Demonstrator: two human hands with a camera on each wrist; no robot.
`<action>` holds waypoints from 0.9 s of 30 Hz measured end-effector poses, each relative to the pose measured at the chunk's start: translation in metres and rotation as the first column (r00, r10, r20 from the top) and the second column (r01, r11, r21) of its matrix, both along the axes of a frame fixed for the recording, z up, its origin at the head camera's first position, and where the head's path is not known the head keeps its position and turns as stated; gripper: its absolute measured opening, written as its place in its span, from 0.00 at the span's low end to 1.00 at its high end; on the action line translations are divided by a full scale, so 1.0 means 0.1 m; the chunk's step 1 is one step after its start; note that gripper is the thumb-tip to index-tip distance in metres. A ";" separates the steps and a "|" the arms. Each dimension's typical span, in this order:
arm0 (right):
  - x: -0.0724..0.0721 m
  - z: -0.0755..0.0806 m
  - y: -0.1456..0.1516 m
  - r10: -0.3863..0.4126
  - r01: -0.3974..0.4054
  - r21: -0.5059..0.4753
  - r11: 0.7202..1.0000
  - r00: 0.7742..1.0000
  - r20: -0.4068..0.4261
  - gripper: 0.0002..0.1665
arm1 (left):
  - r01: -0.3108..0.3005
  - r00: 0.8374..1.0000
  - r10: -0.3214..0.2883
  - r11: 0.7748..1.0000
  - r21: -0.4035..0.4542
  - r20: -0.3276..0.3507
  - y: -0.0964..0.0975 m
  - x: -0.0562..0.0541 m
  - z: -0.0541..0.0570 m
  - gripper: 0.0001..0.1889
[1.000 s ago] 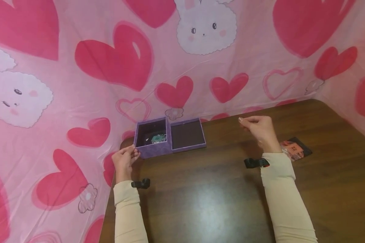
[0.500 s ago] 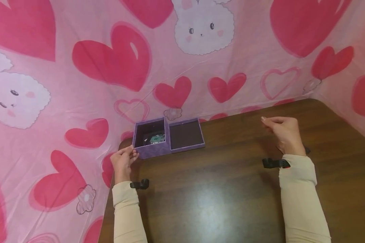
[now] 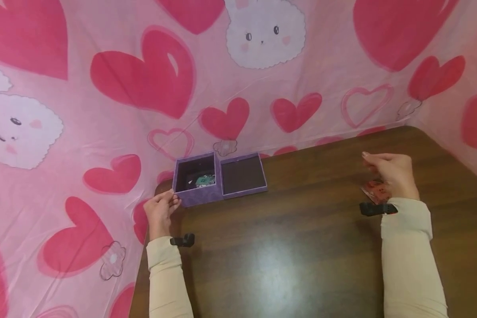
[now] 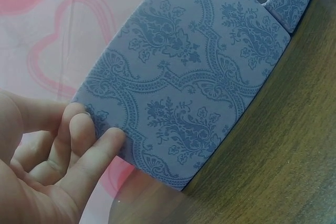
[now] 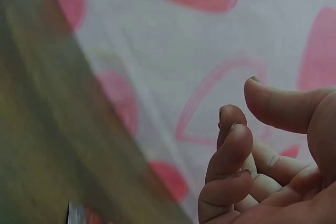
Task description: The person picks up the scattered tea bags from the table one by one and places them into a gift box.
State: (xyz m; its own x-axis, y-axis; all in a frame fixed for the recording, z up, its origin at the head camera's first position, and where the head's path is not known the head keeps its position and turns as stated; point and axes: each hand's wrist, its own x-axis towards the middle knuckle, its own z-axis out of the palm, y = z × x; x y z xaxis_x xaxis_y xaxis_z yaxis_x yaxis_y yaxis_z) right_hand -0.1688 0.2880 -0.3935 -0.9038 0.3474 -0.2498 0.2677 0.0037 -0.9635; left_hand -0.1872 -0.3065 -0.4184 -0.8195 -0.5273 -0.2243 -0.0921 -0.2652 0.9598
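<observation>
In the head view, a purple patterned box [image 3: 200,195] stands at the table's left back, its hollow facing up. A teal-labelled packet [image 3: 205,180] lies inside. My left hand [image 3: 160,212] holds the box's near left corner; in the left wrist view, thumb and fingertips meet the patterned wall [image 4: 184,82] there. My right hand [image 3: 395,174] hovers over the table's right side, fingers loosely curled around nothing. The right wrist view shows its thumb [image 5: 283,106] apart from the fingers. Partly hidden below that hand is a small packet with a red-orange label [image 3: 376,192].
The box's shallow lid [image 3: 244,175], dark inside, lies against its right side. A pink cloth [image 3: 258,88] with hearts and rabbit faces hangs along the back and sides of the wooden table [image 3: 286,247].
My right hand has moved rightward to above the red-orange packet, which it now partly covers. My left hand stays at the box corner; box and lid stay in place.
</observation>
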 end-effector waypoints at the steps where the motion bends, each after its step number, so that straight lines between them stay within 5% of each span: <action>1: 0.00 -0.02 0.04 -0.008 0.008 -0.029 1.000 1.000 0.005 0.07 | 0.000 1.000 0.000 1.000 0.002 0.002 0.00 0.00 0.00 0.14; 5: -0.01 -0.08 0.19 -0.042 0.046 -0.143 0.989 0.999 0.025 0.06 | 0.003 1.000 -0.003 1.000 0.008 0.006 0.00 0.01 0.02 0.14; 14: -0.08 -0.19 0.35 -0.057 0.066 -0.088 0.994 0.993 0.101 0.13 | 0.004 1.000 -0.003 1.000 -0.018 0.013 -0.01 -0.01 0.04 0.11; 20: -0.10 -0.31 0.46 -0.036 0.023 0.102 0.994 0.992 0.125 0.18 | 0.001 1.000 -0.001 1.000 -0.009 0.012 0.01 -0.01 0.01 0.14; 27: -0.12 -0.41 0.60 -0.063 -0.054 0.454 0.889 0.969 0.237 0.24 | 0.004 1.000 -0.004 1.000 -0.025 0.000 0.01 -0.01 0.01 0.13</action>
State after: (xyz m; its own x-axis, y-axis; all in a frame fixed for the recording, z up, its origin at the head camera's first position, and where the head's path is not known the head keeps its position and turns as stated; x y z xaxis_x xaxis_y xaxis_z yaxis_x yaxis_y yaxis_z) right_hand -0.1805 0.3475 -0.4343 -0.8350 0.4786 -0.2714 0.4900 0.4227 -0.7624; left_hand -0.1885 -0.3053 -0.4173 -0.8218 -0.5293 -0.2109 -0.0930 -0.2405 0.9662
